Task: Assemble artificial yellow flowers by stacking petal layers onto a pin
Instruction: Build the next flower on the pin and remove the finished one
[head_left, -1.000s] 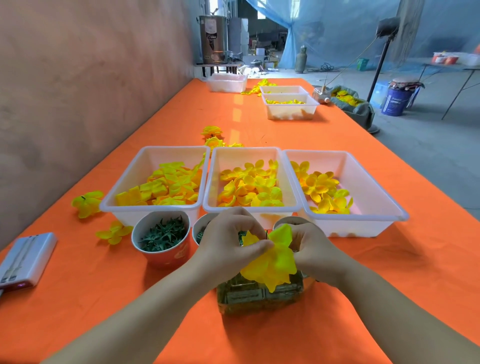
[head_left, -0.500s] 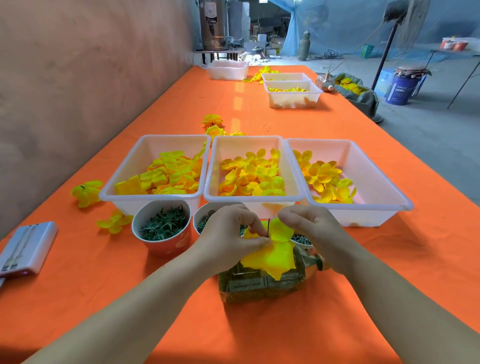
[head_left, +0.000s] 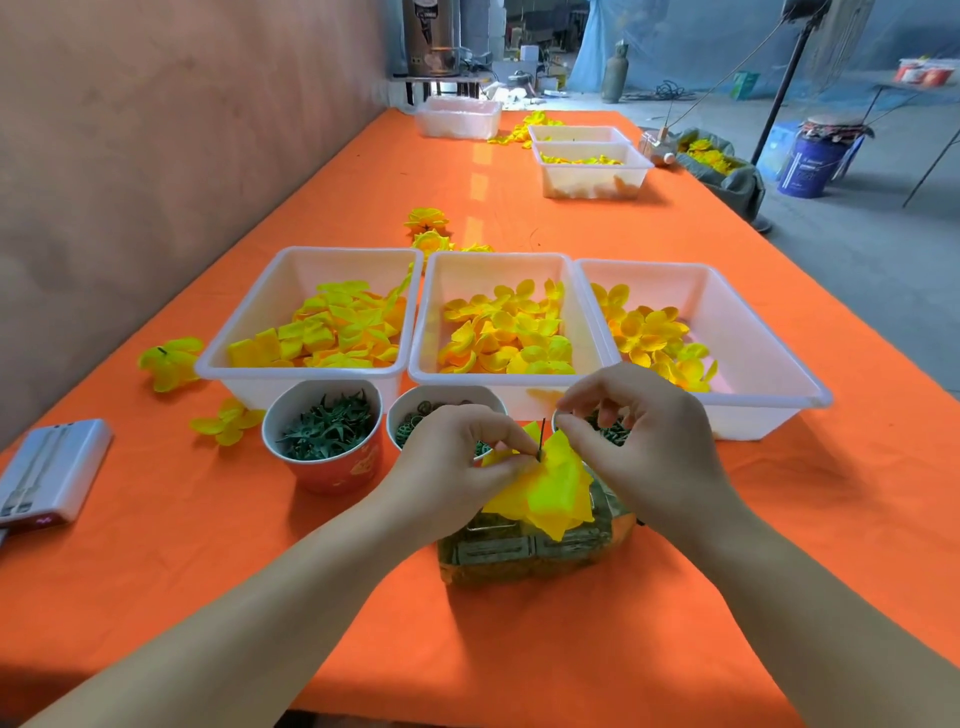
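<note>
Left grip (head_left: 457, 457) pinches a yellow petal layer (head_left: 556, 488) at the upright pin (head_left: 542, 436) above the orange worktop (head_left: 779, 519); the right grip's (head_left: 639, 436) hold cannot be told.

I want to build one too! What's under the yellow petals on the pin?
A clear container with greenish stuff inside sits under the yellow petals. The pin pokes up through them. The petals cover its lower end, so what holds it is hidden.

Three tubs (head_left: 498, 255) are sitting abreast on the table (head_left: 779, 519), cups (head_left: 332, 470) standing just before them (a device (head_left: 52, 467) lying by its left edge).
</note>
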